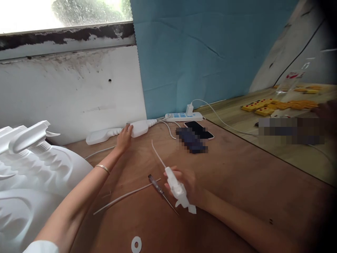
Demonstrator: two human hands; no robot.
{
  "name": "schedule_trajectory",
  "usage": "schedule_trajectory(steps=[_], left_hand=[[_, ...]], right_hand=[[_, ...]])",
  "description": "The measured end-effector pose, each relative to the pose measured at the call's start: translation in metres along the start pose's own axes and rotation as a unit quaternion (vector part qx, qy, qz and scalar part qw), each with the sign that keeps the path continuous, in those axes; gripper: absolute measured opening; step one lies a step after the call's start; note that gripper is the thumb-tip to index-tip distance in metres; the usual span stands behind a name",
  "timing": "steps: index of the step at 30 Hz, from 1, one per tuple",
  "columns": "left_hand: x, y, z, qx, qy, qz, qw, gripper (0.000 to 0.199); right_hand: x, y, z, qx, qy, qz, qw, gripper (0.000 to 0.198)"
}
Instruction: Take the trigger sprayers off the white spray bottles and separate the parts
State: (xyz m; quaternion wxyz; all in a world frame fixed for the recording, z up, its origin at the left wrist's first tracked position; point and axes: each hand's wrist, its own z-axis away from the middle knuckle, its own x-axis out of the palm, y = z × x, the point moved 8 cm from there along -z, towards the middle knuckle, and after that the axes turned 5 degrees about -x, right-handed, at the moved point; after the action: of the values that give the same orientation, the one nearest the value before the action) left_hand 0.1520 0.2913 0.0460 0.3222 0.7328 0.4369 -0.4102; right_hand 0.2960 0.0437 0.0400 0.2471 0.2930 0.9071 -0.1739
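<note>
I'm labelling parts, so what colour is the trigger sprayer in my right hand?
The trigger sprayer in your right hand is white, as the head view shows.

Spray bottles (65,165) are crowding the left end of the tabletop (223,175). Along the wall (79,98) behind, two elongated pieces (140,129) are lying in a row, the left hand (124,138) resting between them; a power strip (177,117) is sitting farther right, holding a charger (189,109). Before it, a phone (205,131) is lying. Nearer, a screwdriver (158,188) is lying across a loose tube (123,195), left of the spray head (177,188) that the right hand (191,182) is holding. A washer (133,245) is lying in front. At far right, a bottle (291,79) is standing among small parts (259,104).
</note>
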Motion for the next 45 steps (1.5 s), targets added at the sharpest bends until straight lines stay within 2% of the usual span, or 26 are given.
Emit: schedule_trajectory(steps=[4, 7, 10, 13, 15, 17, 19, 20, 21, 23, 26, 28, 29, 30, 32, 33, 34, 36, 39, 43, 45], left_hand=[[0.018, 0.000, -0.024, 0.006, -0.013, -0.012, 1.000, 0.051], [0.025, -0.004, -0.025, -0.008, -0.013, -0.012, 1.000, 0.053], [0.021, -0.007, -0.023, -0.035, 0.007, -0.003, 0.999, 0.054], [0.006, -0.003, -0.025, -0.065, 0.030, 0.021, 0.997, 0.051], [-0.008, 0.009, -0.023, -0.080, 0.040, 0.049, 0.995, 0.051], [-0.029, 0.029, -0.010, -0.085, 0.046, 0.091, 0.991, 0.050], [-0.055, 0.052, 0.019, -0.086, 0.042, 0.165, 0.982, 0.045], [-0.067, 0.062, 0.038, -0.089, 0.023, 0.309, 0.947, 0.040], [-0.079, 0.070, 0.059, -0.094, -0.002, 0.429, 0.898, 0.035], [-0.093, 0.085, 0.107, -0.118, -0.121, 0.560, 0.811, 0.029], [-0.103, 0.084, 0.177, -0.176, -0.260, 0.638, 0.703, 0.032], [-0.096, 0.071, 0.216, -0.237, -0.323, 0.653, 0.642, 0.045], [-0.090, 0.064, 0.232, -0.273, -0.345, 0.671, 0.598, 0.049], [-0.085, 0.057, 0.245, -0.303, -0.350, 0.695, 0.550, 0.052], [-0.073, 0.045, 0.265, -0.359, -0.351, 0.729, 0.465, 0.043], [-0.068, 0.038, 0.271, -0.381, -0.343, 0.739, 0.437, 0.037], [-0.064, 0.031, 0.275, -0.399, -0.332, 0.743, 0.422, 0.032], [-0.059, 0.016, 0.280, -0.418, -0.305, 0.744, 0.423, 0.028], [-0.055, -0.002, 0.281, -0.409, -0.286, 0.735, 0.459, 0.032], [-0.054, -0.005, 0.283, -0.372, -0.314, 0.714, 0.504, 0.038], [-0.055, -0.001, 0.284, -0.352, -0.331, 0.714, 0.507, 0.040]], right_hand=[[-0.003, -0.012, -0.009, -0.033, 0.004, -0.021, 0.999, 0.026], [-0.005, -0.014, -0.012, -0.036, 0.005, -0.017, 0.999, 0.022], [-0.006, -0.017, -0.014, -0.052, 0.001, -0.010, 0.999, 0.017], [-0.009, -0.024, -0.017, -0.076, -0.001, 0.045, 0.996, 0.017], [-0.012, -0.030, -0.018, -0.090, 0.004, 0.113, 0.989, 0.018], [-0.018, -0.041, -0.018, -0.121, 0.036, 0.181, 0.975, 0.018], [-0.024, -0.054, -0.017, -0.152, 0.081, 0.235, 0.957, 0.014], [-0.024, -0.060, -0.018, -0.167, 0.089, 0.255, 0.948, 0.012], [-0.023, -0.065, -0.019, -0.180, 0.083, 0.270, 0.942, 0.009], [-0.015, -0.074, -0.024, -0.203, 0.045, 0.271, 0.940, 0.009], [0.000, -0.088, -0.032, -0.227, -0.013, 0.222, 0.948, 0.013], [0.015, -0.095, -0.039, -0.216, -0.049, 0.206, 0.953, 0.012], [0.025, -0.099, -0.043, -0.209, -0.067, 0.206, 0.954, 0.011], [0.035, -0.103, -0.047, -0.205, -0.082, 0.206, 0.953, 0.010], [0.056, -0.112, -0.056, -0.203, -0.111, 0.194, 0.953, 0.009], [0.066, -0.115, -0.060, -0.204, -0.125, 0.177, 0.955, 0.011], [0.074, -0.116, -0.064, -0.205, -0.138, 0.154, 0.957, 0.014], [0.086, -0.118, -0.069, -0.215, -0.165, 0.094, 0.958, 0.017], [0.090, -0.118, -0.070, -0.254, -0.203, 0.007, 0.946, 0.021], [0.085, -0.120, -0.065, -0.282, -0.259, -0.061, 0.922, 0.026], [0.082, -0.123, -0.063, -0.283, -0.282, -0.093, 0.912, 0.028]])
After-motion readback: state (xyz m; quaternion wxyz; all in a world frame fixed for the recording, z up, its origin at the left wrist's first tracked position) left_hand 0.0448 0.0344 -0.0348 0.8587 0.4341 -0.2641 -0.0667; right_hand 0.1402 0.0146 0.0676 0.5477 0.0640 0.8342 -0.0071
